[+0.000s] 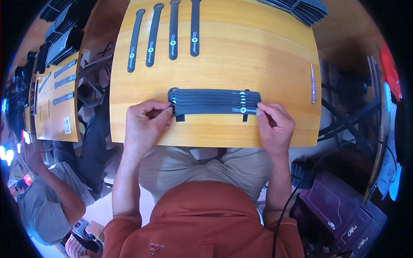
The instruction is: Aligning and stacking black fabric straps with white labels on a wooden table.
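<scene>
On the wooden table lies an overlapping row of dark storage straps [208,98], each strap offset a little from the one behind it, with pale printing near the right ends. Two short black strips stick out from under the row, one by each end. My left hand [148,118] pinches the left end of the nearest strap [211,109] between thumb and finger. At its right end, my right hand [276,122] closes thumb and fingertips on the same strap. Farther off on the left, several single straps [173,30] are laid out side by side, lengthwise away from me.
A bundle of dark straps [301,9] sits at the table's far right corner. A thin purple-handled tool [313,84] lies by the right edge. To the left, another table [58,116] holds strap piles, with a seated person [51,202] beside it. Purple drawers [340,210] stand lower right.
</scene>
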A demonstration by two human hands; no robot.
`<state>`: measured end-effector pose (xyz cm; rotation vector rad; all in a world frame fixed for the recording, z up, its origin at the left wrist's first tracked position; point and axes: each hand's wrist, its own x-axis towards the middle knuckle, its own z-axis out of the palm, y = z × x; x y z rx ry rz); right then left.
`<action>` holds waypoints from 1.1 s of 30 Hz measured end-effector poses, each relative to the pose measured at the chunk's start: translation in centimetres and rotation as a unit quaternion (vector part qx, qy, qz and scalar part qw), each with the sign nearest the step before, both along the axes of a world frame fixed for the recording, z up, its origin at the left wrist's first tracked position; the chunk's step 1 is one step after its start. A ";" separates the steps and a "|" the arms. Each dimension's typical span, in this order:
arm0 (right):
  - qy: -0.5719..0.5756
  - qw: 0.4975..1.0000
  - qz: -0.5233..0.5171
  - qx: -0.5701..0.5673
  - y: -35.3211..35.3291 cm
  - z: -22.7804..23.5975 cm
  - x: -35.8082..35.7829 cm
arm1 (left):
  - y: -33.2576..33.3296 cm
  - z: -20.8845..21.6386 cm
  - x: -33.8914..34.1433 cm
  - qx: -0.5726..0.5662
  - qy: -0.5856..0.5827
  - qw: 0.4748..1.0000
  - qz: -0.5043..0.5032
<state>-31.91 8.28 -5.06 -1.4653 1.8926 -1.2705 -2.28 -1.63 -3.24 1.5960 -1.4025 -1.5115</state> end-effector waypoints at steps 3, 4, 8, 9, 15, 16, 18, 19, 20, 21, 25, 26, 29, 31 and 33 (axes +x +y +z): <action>0.012 1.000 0.001 0.001 -0.1 0.2 0.1 | -0.1 -0.3 0.2 -0.007 0.002 1.000 -0.006; 0.013 1.000 -0.001 0.001 -0.1 0.3 0.1 | -0.1 -0.4 0.3 -0.009 0.011 1.000 -0.009; 0.009 1.000 0.002 0.001 -0.1 0.4 0.0 | -0.1 -0.4 0.2 0.006 0.019 1.000 0.001; 0.013 1.000 0.004 -0.002 -0.1 0.3 0.0 | -0.1 -0.5 0.2 0.001 0.011 1.000 0.001; 0.021 1.000 0.001 0.001 -0.1 0.5 0.2 | -0.1 0.0 0.0 -0.006 -0.003 1.000 -0.004; 0.022 1.000 0.000 0.001 -0.1 0.6 0.2 | -0.1 0.0 0.1 -0.009 -0.006 1.000 -0.009; 0.026 1.000 -0.003 0.007 -0.1 0.6 0.2 | -0.1 0.0 0.1 -0.010 -0.005 1.000 -0.009; 0.026 1.000 -0.003 0.007 -0.1 0.6 0.3 | -0.1 0.0 0.1 -0.010 -0.004 1.000 -0.008; 0.024 1.000 -0.003 0.005 -0.2 0.6 0.3 | -0.1 0.0 0.1 -0.010 -0.005 1.000 -0.007; 0.022 1.000 -0.003 0.004 -0.2 0.6 0.4 | -0.1 0.0 0.1 -0.010 -0.006 1.000 -0.008; 0.016 1.000 -0.003 -0.004 -0.2 0.4 0.4 | -0.2 -0.1 0.4 -0.009 -0.012 1.000 -0.013; 0.026 1.000 -0.002 -0.005 -0.1 0.4 0.3 | -0.2 -0.1 0.4 -0.010 -0.015 1.000 -0.011; 0.033 0.999 0.002 -0.010 -0.1 0.2 0.2 | -0.1 -0.2 0.3 -0.004 0.011 1.000 -0.009; 0.032 0.999 0.004 -0.011 -0.1 0.2 0.2 | 0.0 -0.1 0.2 -0.003 0.004 1.000 -0.005; 0.033 0.999 0.003 -0.001 -0.1 0.3 0.3 | 0.0 -0.1 0.2 -0.001 -0.002 1.000 -0.002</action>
